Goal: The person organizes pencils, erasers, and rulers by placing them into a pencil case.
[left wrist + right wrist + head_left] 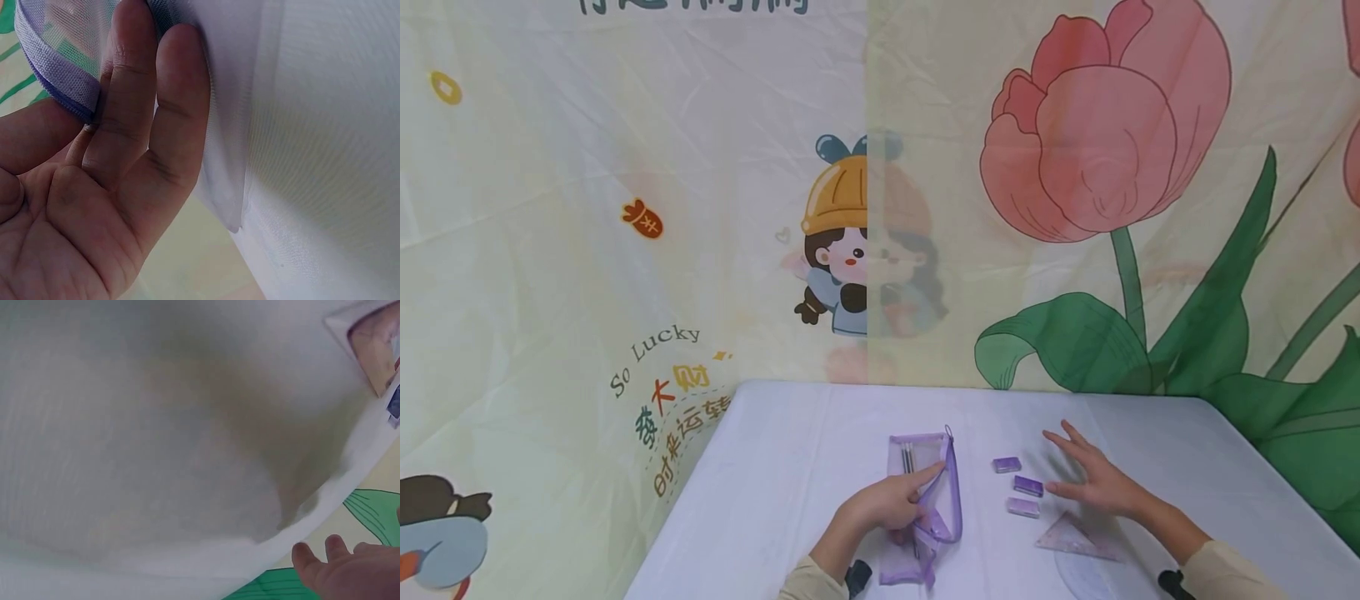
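Observation:
My left hand (880,504) holds a see-through purple mesh pencil case (956,500) by its open zipper edge. In the left wrist view, thumb and fingers (128,106) pinch the zipper trim (65,87), with other fingers behind the mesh. A few slim pens or pencils (908,457) lie inside the case, partly covered by the hand. To the right, my right hand (1097,479) hovers with spread fingers, holding nothing. Close to its thumb is a dark purple eraser-like block (1028,486). Two similar blocks, one above (1007,465) and a paler one below (1023,507), lie beside it.
A clear triangular set square (1071,536) lies below the blocks, overlapping a clear curved piece (1082,577) like a protractor. All rest on a white-covered table (820,450). Behind its far edge hangs a printed cloth (760,250) with a large tulip.

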